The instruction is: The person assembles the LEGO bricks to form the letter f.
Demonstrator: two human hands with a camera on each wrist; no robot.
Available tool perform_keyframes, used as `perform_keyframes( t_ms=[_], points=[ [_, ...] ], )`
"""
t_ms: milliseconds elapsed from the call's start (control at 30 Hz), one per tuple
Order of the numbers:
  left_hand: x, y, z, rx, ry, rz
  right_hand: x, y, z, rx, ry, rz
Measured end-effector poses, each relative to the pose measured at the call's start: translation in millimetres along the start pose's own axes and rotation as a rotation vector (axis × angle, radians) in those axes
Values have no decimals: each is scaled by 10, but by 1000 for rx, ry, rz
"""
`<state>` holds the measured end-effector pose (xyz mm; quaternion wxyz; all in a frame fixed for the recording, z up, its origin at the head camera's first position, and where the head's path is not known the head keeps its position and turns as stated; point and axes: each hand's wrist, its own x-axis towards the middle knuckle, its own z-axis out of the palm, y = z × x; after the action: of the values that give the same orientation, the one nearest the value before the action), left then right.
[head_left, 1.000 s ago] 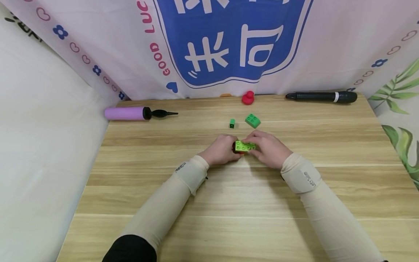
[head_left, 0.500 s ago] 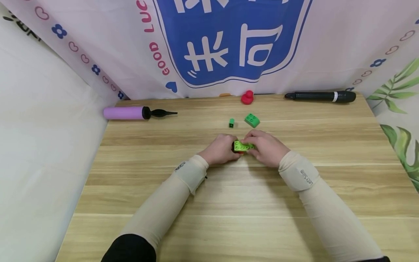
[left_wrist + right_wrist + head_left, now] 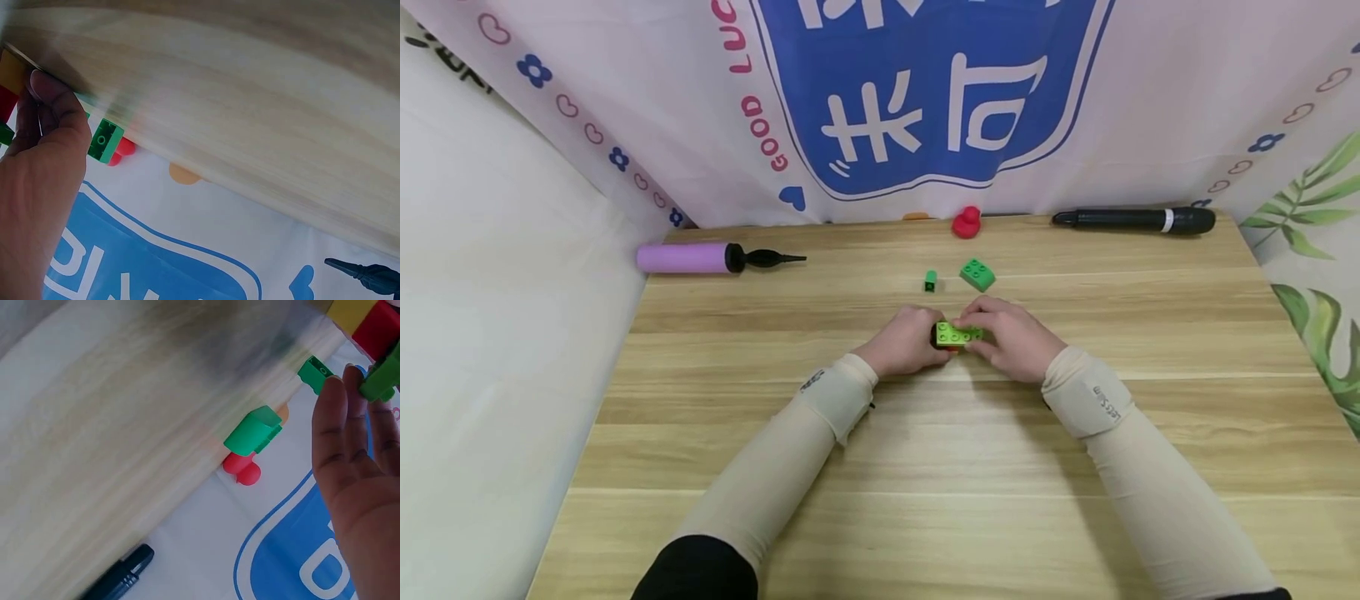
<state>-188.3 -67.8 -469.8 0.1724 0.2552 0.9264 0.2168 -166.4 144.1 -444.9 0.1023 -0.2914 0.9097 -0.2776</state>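
At the middle of the table, both hands are on a small stack of toy building bricks. Its top is a lime green studded brick [image 3: 951, 333]. Below that, the right wrist view shows a red brick [image 3: 378, 330] and a yellow brick [image 3: 352, 314]. My left hand [image 3: 910, 342] grips the stack from its left side, over a dark part whose kind is hidden. From the right, my right hand [image 3: 1013, 337] holds the lime green brick's right end between thumb and fingers. The fingers cover part of its studs.
Behind the hands lie a small green brick [image 3: 930, 281] and a larger green brick [image 3: 977, 274]. A red knobbed piece [image 3: 967, 223] sits by the back edge. A purple hand pump [image 3: 688, 258] lies back left; a long black object with a white band [image 3: 1127, 220] lies back right.
Hands and stack hold almost the same place throughout. The right hand's fingers shift only slightly on the lime green brick; the whole head view drifts a little.
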Motion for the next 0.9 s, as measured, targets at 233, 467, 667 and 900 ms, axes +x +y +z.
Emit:
perform_keyframes(
  t_ms=[233, 467, 667, 900],
  points=[
    [21, 14, 6, 1, 1, -10, 2, 76, -4, 126, -6, 50],
    [41, 38, 20, 12, -7, -12, -21, 95, -14, 146, 1, 56],
    [33, 34, 3, 3, -15, 15, -32, 75, -8, 83, 13, 34],
    [24, -190, -155, -40, -95, -5, -23, 34, 0, 64, 5, 22]
  ],
)
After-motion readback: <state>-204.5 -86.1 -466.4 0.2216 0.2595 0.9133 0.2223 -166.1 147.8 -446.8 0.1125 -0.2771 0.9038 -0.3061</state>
